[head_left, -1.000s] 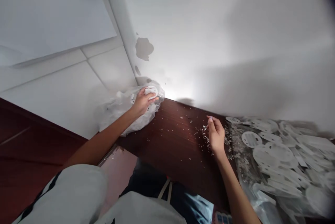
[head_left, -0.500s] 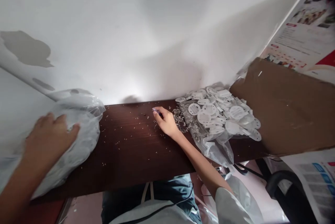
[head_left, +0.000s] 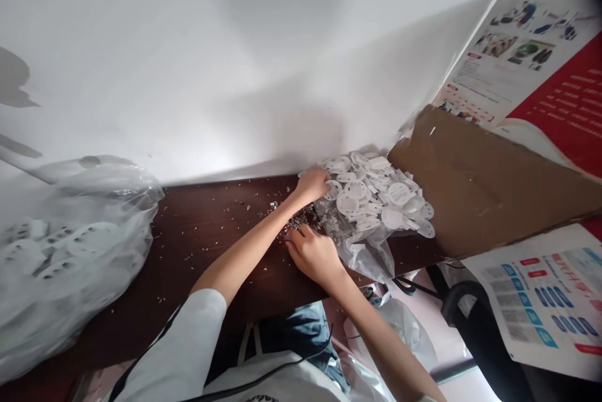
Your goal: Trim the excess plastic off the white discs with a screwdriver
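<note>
At the near-left edge of a pile of white plastic discs (head_left: pixel 355 192), my left hand (head_left: pixel 314 185) has its fingers closed on a round white plastic disc (head_left: pixel 333 190). My right hand (head_left: pixel 316 256) is closed just in front of it, low over the dark table. A tiny purple spot shows at its fingertips, but what they hold is mostly hidden. Small shiny metal bits (head_left: pixel 298 220) lie heaped between my two hands. The discs rest on a clear plastic bag (head_left: pixel 369 258) with slots and holes visible in several of them.
A big clear bag (head_left: pixel 136 201) of white plastic parts stands at the left. Behind the brown table (head_left: pixel 202 251) rises a white wall (head_left: pixel 188 76). A cardboard sheet (head_left: pixel 493 189) bounds the right side. Loose metal bits dot the tabletop.
My left hand has left the bag at the left and crossed to the disc pile, closing there. My right hand has come a little nearer my body. The view has swung right.
</note>
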Demonstrator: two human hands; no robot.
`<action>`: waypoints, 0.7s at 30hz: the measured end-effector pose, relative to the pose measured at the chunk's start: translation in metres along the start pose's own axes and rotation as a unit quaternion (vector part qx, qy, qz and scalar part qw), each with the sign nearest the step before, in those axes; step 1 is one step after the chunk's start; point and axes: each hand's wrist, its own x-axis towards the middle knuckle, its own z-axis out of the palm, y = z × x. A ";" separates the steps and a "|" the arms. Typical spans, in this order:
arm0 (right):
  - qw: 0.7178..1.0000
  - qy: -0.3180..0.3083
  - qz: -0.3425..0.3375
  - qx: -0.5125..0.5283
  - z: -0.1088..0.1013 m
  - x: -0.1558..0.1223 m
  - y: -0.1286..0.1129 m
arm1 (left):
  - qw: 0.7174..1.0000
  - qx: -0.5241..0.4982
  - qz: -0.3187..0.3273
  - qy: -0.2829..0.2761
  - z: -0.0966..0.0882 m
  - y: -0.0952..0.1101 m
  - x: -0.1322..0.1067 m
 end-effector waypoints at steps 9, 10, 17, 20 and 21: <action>0.972 0.064 0.122 0.192 -0.003 -0.001 0.077 | 0.931 -0.264 -0.163 0.190 -0.119 -0.048 -0.104; 0.972 0.051 0.118 0.199 0.001 0.012 0.080 | 0.926 -0.274 -0.182 0.187 -0.122 -0.055 -0.120; 0.984 0.009 0.156 0.089 0.014 0.081 0.068 | 0.922 -0.238 -0.249 0.174 -0.099 -0.088 -0.191; 0.983 0.013 0.168 0.068 0.013 0.089 0.068 | 0.930 -0.228 -0.243 0.154 -0.091 -0.089 -0.198; 0.983 0.011 0.173 0.061 0.013 0.090 0.067 | 0.934 -0.226 -0.235 0.148 -0.089 -0.089 -0.200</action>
